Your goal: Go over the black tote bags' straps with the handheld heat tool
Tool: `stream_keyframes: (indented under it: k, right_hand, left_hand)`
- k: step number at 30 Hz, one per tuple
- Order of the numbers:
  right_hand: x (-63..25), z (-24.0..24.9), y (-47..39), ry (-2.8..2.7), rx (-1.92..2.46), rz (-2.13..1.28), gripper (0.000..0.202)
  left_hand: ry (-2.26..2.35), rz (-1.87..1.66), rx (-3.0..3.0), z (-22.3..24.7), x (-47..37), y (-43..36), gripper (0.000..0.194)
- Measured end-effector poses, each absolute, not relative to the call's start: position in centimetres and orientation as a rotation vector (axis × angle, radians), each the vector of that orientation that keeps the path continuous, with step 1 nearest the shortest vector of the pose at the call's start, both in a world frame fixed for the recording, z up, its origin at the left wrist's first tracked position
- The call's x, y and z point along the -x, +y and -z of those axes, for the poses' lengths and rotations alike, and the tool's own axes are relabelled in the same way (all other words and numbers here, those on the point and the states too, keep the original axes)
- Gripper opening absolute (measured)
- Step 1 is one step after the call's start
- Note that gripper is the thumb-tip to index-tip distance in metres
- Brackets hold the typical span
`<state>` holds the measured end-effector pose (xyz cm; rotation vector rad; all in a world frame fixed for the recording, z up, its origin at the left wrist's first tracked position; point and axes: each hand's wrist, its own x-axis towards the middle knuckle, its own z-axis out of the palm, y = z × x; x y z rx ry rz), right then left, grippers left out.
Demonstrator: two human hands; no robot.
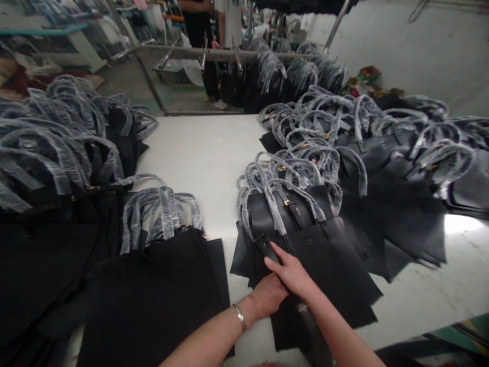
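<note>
A long black strap [312,326] runs from beneath my hands toward the bottom edge, and its flat end [263,244] points up and away from me. My right hand [292,272] is closed around the strap near that end, thumb on top. Just below, my left hand [269,295] is curled against the same strap; its fingertips are partly hidden. Under both hands lies a stack of black bag panels [324,270]. Plastic-wrapped handles [273,204] and a strap with a gold buckle [287,203] show at the stack's far end.
Black bag pieces [164,290] with wrapped handles [166,214] lie at the left on the white table [206,153]. More bag pieces [397,204] are piled at the right. Beyond the table stand a metal rack [179,53] and a person [202,35].
</note>
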<state>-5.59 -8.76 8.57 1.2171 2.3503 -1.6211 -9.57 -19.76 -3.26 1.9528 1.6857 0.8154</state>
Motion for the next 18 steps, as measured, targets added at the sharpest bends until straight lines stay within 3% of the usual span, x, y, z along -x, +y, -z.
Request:
stream_keyframes:
  k: [6,11,14,18]
  right_hand:
    - [2.3,-10.0,-9.6,2.068,-1.144,1.490,0.070]
    - [5.2,-9.6,-10.1,2.304,-1.083,1.380,0.066]
    - [7.1,-9.6,-9.5,2.474,-1.147,1.461,0.067]
    - [5.0,-9.9,-8.1,2.453,-1.340,1.575,0.070]
  left_hand:
    - [1.667,-0.674,-1.940,3.8,9.3,-20.1,0.027]
    - [1.676,-0.639,-1.991,3.8,9.5,-20.1,0.031]
    - [1.646,-0.775,-2.024,3.1,9.9,-20.0,0.040]
    - [1.642,-0.834,-2.096,2.9,10.0,-20.0,0.030]
